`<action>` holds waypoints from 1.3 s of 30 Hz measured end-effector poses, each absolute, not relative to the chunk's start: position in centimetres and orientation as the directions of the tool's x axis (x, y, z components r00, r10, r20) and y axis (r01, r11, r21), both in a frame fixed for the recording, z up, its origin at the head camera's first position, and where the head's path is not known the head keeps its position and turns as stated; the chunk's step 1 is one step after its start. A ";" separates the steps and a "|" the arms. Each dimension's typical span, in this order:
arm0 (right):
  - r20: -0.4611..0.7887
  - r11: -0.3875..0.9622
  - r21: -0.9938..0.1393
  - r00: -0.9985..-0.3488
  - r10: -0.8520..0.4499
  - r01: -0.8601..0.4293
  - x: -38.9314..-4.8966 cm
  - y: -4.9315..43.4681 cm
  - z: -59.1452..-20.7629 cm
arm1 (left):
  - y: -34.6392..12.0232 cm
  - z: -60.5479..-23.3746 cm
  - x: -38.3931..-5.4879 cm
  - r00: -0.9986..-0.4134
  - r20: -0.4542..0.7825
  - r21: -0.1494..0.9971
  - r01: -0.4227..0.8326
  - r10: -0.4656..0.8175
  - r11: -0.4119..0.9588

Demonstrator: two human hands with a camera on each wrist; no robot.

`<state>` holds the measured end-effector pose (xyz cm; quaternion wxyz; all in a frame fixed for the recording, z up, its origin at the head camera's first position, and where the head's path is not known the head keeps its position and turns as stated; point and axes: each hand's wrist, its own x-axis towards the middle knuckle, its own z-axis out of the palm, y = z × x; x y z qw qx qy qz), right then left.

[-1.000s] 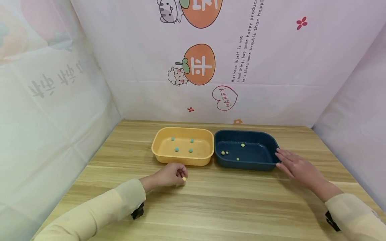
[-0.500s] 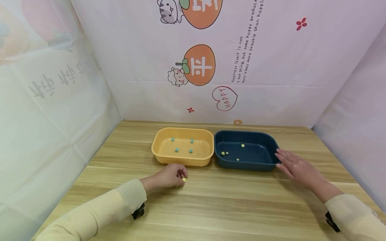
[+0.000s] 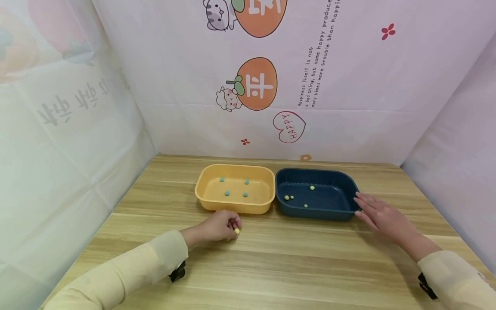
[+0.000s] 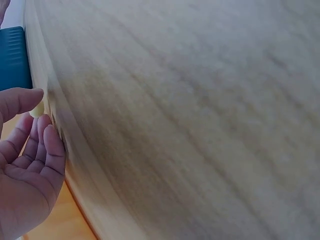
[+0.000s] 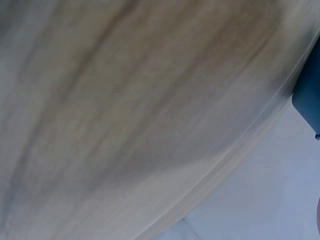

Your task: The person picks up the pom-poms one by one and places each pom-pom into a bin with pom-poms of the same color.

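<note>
Between thumb and fingertips my left hand (image 3: 218,225) pinches a small pale-yellow ball (image 3: 237,231), just in front of the yellow tray (image 3: 232,207). The left wrist view shows the same ball (image 4: 37,110) under the thumb. Several small blue-green balls (image 3: 227,193) lie spread over the yellow tray's floor. Beside it, the dark blue tray (image 3: 317,213) holds several small yellowish balls (image 3: 312,187). My right hand (image 3: 381,215), fingers extended, touches the blue tray's right end. In the right wrist view only a sliver of skin shows at the right edge.
Both trays stand side by side on a wood-grain table (image 3: 294,267), close to its back edge. A white printed cloth (image 3: 341,129) rises behind them, and pale cloth walls (image 3: 128,125) flank the table left and right.
</note>
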<state>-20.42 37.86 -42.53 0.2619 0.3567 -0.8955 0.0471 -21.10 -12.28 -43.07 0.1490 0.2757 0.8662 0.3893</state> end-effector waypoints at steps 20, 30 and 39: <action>0.498 0.745 0.095 -0.617 -0.610 -0.660 -20.3 37.8 -42.6 | -11.1 -40.7 -21.0 -0.789 0.040 0.748 0.431 0.613 0.505; 0.497 0.749 0.090 -0.622 -0.605 -0.657 -20.3 37.9 -42.6 | -9.6 -38.9 -21.1 -0.774 0.079 0.761 0.454 0.629 0.464; 0.507 0.740 0.092 -0.609 -0.610 -0.666 -20.4 37.9 -42.6 | -7.8 -37.4 -22.1 -0.766 0.114 0.756 0.480 0.633 0.445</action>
